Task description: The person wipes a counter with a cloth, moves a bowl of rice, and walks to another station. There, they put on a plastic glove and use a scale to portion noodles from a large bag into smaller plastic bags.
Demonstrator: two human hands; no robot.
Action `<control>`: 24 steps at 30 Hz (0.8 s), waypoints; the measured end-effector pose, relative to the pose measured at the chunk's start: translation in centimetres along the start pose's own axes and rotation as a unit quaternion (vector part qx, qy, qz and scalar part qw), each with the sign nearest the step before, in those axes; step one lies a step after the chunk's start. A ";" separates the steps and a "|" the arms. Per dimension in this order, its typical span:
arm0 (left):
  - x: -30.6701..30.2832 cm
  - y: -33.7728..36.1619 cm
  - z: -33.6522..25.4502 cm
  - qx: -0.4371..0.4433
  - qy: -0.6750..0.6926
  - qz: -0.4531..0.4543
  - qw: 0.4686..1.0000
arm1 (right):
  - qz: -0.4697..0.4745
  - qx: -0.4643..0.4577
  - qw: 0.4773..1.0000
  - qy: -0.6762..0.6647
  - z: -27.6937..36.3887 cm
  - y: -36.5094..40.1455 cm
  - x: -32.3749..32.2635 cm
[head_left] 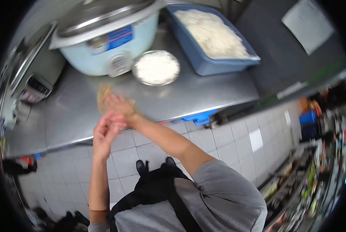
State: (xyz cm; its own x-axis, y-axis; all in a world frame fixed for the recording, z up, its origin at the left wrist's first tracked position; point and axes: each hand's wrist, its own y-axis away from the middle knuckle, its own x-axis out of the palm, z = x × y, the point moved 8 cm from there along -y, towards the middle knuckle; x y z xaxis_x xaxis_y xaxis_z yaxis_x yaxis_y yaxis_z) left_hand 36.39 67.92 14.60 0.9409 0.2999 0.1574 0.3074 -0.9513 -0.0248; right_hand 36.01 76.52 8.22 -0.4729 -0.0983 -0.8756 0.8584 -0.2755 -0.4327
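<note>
A tan, crumpled cloth (104, 92) lies on the steel counter, in front of a large pale-blue rice cooker (91, 63). My right hand (122, 107) is on the cloth, palm down, with folds of it showing beyond the fingers and beside the wrist. Motion blurs these fingers somewhat. Just in front of the counter edge, my left hand (106, 131) is raised close to the right one, its fingers loosely bent and apart with nothing in them. To the right of the cloth stands a round metal bowl (156, 83) of white rice.
A blue-grey tub (207, 67) heaped with white rice stands at the back right of the steel counter (72, 120). Another cooker (37, 87) is at the left. A paper sheet (308, 25) lies on the dark surface at right. Blue plastic (200, 117) hangs beneath the counter edge.
</note>
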 end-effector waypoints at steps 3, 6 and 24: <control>2.5 -5.2 0.7 -0.045 0.029 -0.029 0.998 | 0.150 0.077 0.985 0.041 -1.3 6.3 -3.8; 4.6 -9.3 2.8 -0.123 0.116 -0.025 0.985 | 0.071 0.220 0.943 0.239 -11.8 17.8 -10.3; 6.3 -7.5 7.4 -0.259 0.242 -0.098 0.930 | -0.024 0.306 0.934 0.182 -27.3 30.3 -22.7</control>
State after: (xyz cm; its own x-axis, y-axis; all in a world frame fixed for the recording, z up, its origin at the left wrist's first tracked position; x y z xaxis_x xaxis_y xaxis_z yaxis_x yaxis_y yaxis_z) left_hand 41.04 77.50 8.45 0.6615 0.5232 0.5373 0.2389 -0.8261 0.5104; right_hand 78.19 96.53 9.13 -0.3138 0.2282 -0.9217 0.5115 -0.7772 -0.3666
